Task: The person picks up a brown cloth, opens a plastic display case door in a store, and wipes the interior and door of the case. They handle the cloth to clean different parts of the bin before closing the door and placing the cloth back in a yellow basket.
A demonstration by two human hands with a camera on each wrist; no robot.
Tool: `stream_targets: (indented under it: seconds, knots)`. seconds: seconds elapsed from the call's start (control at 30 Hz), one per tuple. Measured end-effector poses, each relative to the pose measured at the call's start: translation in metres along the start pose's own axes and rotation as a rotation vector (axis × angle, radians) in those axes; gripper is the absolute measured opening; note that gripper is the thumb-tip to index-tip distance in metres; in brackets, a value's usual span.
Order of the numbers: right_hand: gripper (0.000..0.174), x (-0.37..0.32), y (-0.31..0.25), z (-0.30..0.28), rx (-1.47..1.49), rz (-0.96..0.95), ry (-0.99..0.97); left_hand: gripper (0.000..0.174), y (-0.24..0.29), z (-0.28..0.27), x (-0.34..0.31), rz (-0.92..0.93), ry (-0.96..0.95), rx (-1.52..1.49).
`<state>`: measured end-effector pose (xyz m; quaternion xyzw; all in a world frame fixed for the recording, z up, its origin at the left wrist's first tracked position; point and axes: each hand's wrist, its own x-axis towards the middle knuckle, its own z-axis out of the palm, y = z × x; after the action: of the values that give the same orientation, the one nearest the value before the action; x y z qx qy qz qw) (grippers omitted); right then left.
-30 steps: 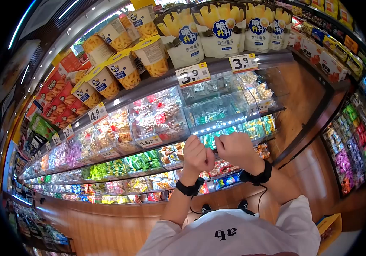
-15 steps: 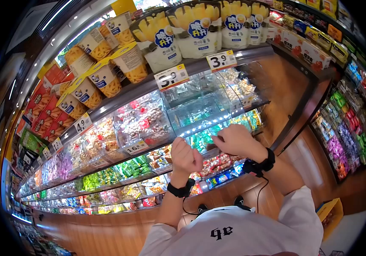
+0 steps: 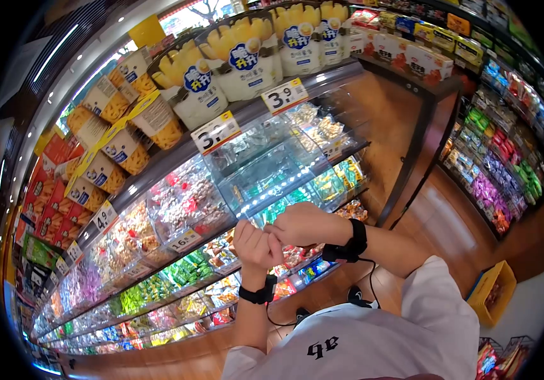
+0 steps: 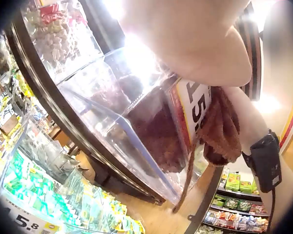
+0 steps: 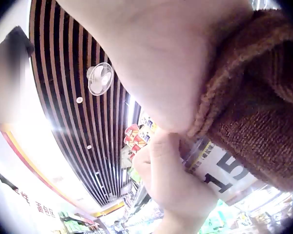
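Both hands are together in front of the shelf. The left hand (image 3: 257, 246) has curled fingers and pinches a white price tag (image 4: 191, 105) marked 15, seen edge-on in the left wrist view. Close against it, the right hand (image 3: 307, 225) grips a brown cloth (image 5: 263, 112), which hangs beside the tag and partly covers it in the right wrist view. The cloth's loose end and a thin cord dangle in the left wrist view. In the head view, the hands hide tag and cloth.
Clear candy bins (image 3: 186, 206) line the shelf below snack cups (image 3: 158, 120) and upright pouches (image 3: 246, 63). A dark-framed wooden end panel (image 3: 389, 126) stands at right. Beyond are another candy rack (image 3: 497, 161) and a yellow basket (image 3: 493, 294) on the floor.
The right hand has moved left, closing the gap to the left hand. The head view has turned, so the shelf stands further left and the yellow basket shows more.
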<state>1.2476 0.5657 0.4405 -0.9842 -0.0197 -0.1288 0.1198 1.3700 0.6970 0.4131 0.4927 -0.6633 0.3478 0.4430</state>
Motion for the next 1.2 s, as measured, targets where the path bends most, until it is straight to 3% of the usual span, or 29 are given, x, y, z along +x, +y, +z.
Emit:
stream_targets:
  seconds: [0.1,0.2,0.37,0.47,0.5,0.53,0.57,0.6,0.67,0.73,0.97,1.07,1.2]
  knots:
    - [0.051,-0.007,0.009,-0.019,0.054,0.208,-0.101,0.020,0.004,0.000,0.005,-0.022,0.021,0.007]
    - [0.051,-0.022,0.041,-0.033,-0.011,0.429,-0.081,0.022,-0.001,0.000,0.010,0.002,0.041,0.015]
    - [0.056,-0.023,0.036,-0.042,-0.014,0.472,0.000,0.023,0.002,0.001,0.012,-0.023,0.028,0.028]
    - [0.052,-0.015,0.026,-0.050,0.113,0.448,0.157,0.022,0.003,0.000,0.009,-0.052,0.007,0.037]
    - [0.043,-0.009,0.033,-0.041,0.008,0.245,0.175,0.022,0.002,0.000,0.008,-0.040,0.008,0.034]
    - [0.035,0.002,0.041,-0.017,0.132,0.246,0.194,0.023,0.000,0.002,0.008,-0.026,0.013,0.026]
    - [0.035,0.009,0.022,-0.025,0.188,0.274,0.055,0.023,-0.002,0.001,0.007,-0.022,0.005,-0.006]
    - [0.040,0.007,0.003,-0.032,0.137,0.042,0.125,0.024,0.003,0.000,0.010,-0.044,0.012,-0.006]
    - [0.052,0.006,-0.010,-0.024,0.162,0.183,-0.123,0.026,-0.002,0.000,0.011,-0.046,0.027,-0.004]
    - [0.054,0.007,-0.006,-0.021,0.193,0.211,-0.128,0.026,-0.005,-0.001,0.009,-0.024,-0.001,0.013]
    - [0.059,-0.017,0.036,-0.040,0.054,0.438,-0.024,0.029,-0.003,0.003,0.015,-0.036,0.013,0.027]
    - [0.062,-0.020,0.043,-0.050,0.071,0.379,-0.067,0.028,-0.002,0.001,0.012,-0.062,-0.015,0.021]
    - [0.057,-0.003,0.037,-0.036,0.072,0.366,0.214,0.026,-0.006,0.001,0.015,-0.068,-0.002,-0.001]
